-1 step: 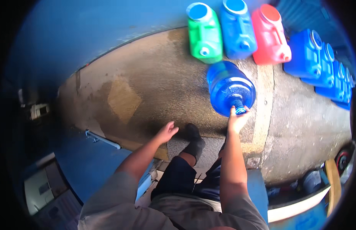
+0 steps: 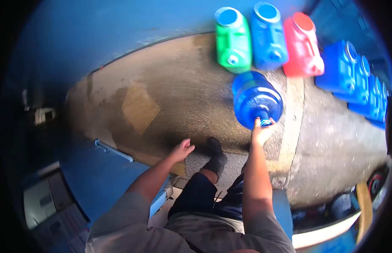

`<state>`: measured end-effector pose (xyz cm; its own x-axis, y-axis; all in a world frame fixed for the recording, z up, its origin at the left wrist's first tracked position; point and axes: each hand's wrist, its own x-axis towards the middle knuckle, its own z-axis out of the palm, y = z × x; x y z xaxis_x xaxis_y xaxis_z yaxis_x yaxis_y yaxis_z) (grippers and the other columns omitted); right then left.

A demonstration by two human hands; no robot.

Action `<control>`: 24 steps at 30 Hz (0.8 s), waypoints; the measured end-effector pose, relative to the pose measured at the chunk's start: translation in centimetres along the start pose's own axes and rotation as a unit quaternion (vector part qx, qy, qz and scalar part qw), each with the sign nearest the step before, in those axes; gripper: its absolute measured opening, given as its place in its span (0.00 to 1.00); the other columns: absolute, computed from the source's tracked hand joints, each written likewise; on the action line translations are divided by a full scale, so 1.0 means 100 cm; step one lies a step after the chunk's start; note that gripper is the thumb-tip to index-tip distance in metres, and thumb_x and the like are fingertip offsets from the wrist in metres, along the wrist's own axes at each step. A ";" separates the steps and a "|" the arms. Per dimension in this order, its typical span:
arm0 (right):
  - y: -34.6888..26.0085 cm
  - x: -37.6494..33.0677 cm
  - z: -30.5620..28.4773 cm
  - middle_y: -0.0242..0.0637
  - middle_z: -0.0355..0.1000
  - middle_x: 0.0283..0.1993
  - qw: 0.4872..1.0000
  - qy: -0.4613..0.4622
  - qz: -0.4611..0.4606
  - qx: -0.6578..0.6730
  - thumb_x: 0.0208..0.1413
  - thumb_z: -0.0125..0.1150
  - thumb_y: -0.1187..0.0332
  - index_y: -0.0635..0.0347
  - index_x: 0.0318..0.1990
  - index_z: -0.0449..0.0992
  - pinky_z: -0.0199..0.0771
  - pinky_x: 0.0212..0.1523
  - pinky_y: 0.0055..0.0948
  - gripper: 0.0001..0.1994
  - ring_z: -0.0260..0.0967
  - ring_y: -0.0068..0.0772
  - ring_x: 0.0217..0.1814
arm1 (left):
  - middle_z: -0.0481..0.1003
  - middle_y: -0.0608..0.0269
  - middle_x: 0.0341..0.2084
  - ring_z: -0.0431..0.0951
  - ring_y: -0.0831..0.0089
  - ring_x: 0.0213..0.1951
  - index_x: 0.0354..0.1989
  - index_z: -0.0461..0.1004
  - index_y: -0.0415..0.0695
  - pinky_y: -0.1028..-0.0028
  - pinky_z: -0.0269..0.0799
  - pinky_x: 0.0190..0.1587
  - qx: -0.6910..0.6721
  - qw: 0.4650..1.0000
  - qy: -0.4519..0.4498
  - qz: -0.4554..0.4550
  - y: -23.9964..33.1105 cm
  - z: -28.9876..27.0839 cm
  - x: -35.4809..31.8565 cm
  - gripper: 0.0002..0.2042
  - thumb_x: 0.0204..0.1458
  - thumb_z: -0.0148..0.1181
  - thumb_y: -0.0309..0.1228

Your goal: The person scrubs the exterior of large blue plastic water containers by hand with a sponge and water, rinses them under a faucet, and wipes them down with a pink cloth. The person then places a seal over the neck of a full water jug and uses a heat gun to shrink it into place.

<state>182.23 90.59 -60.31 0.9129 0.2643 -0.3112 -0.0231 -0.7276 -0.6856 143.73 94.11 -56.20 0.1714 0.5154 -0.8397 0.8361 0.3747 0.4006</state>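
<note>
My right hand (image 2: 262, 134) is closed round the neck of a large, see-through blue water jug (image 2: 257, 99). Its capped neck points toward me, while the round body extends away over the floor; I cannot tell whether it touches the ground. To the left, above my dark-shod foot (image 2: 215, 162), hangs my left hand (image 2: 182, 151), its fingers curled in with nothing visible in them. Just beyond the jug stand a green jerrycan (image 2: 233, 42), a blue jerrycan (image 2: 269, 40) and a red jerrycan (image 2: 303, 46), each with a wide round lid.
Several more blue jerrycans (image 2: 337, 69) line the far right. The concrete floor (image 2: 196, 101) has damp patches and a pale strip. Along the far side runs a blue wall (image 2: 132, 38). At the lower right are a white-edged bin (image 2: 326, 232) and a wooden board (image 2: 364, 211).
The view has shifted a little, so the jerrycans and floor sit slightly lower and further right. My right hand keeps its grip on the jug's neck; my left hand stays curled.
</note>
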 end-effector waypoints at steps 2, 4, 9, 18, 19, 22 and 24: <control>-0.030 -0.022 0.019 0.56 0.65 0.54 1.000 -0.005 0.005 -0.024 0.44 0.76 0.66 0.66 0.56 0.64 0.67 0.59 0.46 0.33 0.67 0.58 0.55 | 0.69 0.45 0.61 0.72 0.62 0.60 0.68 0.59 0.40 0.64 0.66 0.63 -0.152 0.986 0.052 -0.043 -0.053 -0.007 -0.082 0.34 0.60 0.62 0.45; 0.023 -0.003 0.049 0.53 0.68 0.52 0.993 0.074 -0.027 -0.085 0.39 0.80 0.59 0.64 0.58 0.63 0.71 0.54 0.48 0.40 0.69 0.56 0.51 | 0.69 0.45 0.61 0.71 0.62 0.61 0.67 0.60 0.36 0.65 0.64 0.64 -0.164 0.979 0.088 -0.088 -0.061 -0.034 -0.161 0.33 0.60 0.62 0.45; 0.011 -0.016 0.054 0.62 0.64 0.63 0.983 -0.106 -0.151 -0.010 0.48 0.76 0.59 0.64 0.67 0.55 0.69 0.62 0.50 0.44 0.67 0.62 0.61 | 0.70 0.47 0.61 0.71 0.62 0.62 0.65 0.62 0.38 0.66 0.65 0.63 -0.282 0.882 0.311 -0.215 -0.146 -0.015 -0.369 0.31 0.61 0.60 0.46; -0.044 -0.145 0.090 0.52 0.75 0.46 0.704 -0.514 -0.401 -0.283 0.54 0.64 0.60 0.65 0.54 0.69 0.74 0.44 0.45 0.24 0.74 0.50 0.46 | 0.74 0.49 0.56 0.74 0.58 0.59 0.64 0.65 0.39 0.61 0.68 0.62 -0.346 0.828 0.308 -0.315 -0.240 0.231 -0.544 0.35 0.57 0.60 0.54; -0.050 -0.190 0.096 0.50 0.75 0.45 0.658 -0.570 -0.367 -0.327 0.55 0.63 0.62 0.64 0.53 0.69 0.74 0.40 0.43 0.22 0.75 0.47 0.43 | 0.74 0.50 0.56 0.74 0.58 0.58 0.64 0.65 0.39 0.61 0.68 0.61 -0.374 0.805 0.331 -0.320 -0.246 0.268 -0.555 0.35 0.57 0.60 0.54; -0.037 -0.344 0.095 0.44 0.76 0.41 0.506 -0.659 -0.332 -0.447 0.58 0.62 0.68 0.61 0.52 0.70 0.74 0.28 0.38 0.16 0.75 0.39 0.33 | 0.75 0.47 0.54 0.75 0.56 0.55 0.60 0.69 0.38 0.61 0.70 0.59 -0.482 0.716 0.391 -0.319 -0.265 0.428 -0.573 0.33 0.55 0.61 0.53; -0.037 -0.403 0.090 0.42 0.76 0.40 0.443 -0.647 -0.436 -0.441 0.59 0.63 0.69 0.60 0.53 0.69 0.72 0.23 0.36 0.16 0.75 0.36 0.29 | 0.75 0.45 0.54 0.76 0.55 0.54 0.57 0.72 0.36 0.61 0.71 0.57 -0.552 0.637 0.429 -0.324 -0.283 0.471 -0.578 0.31 0.55 0.62 0.51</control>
<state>141.82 88.35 -51.17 -0.5938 0.4141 -0.6899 0.7981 0.1944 -0.5703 134.66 17.44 -36.27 -0.7681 0.0310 -0.6396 -0.3710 0.7925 0.4840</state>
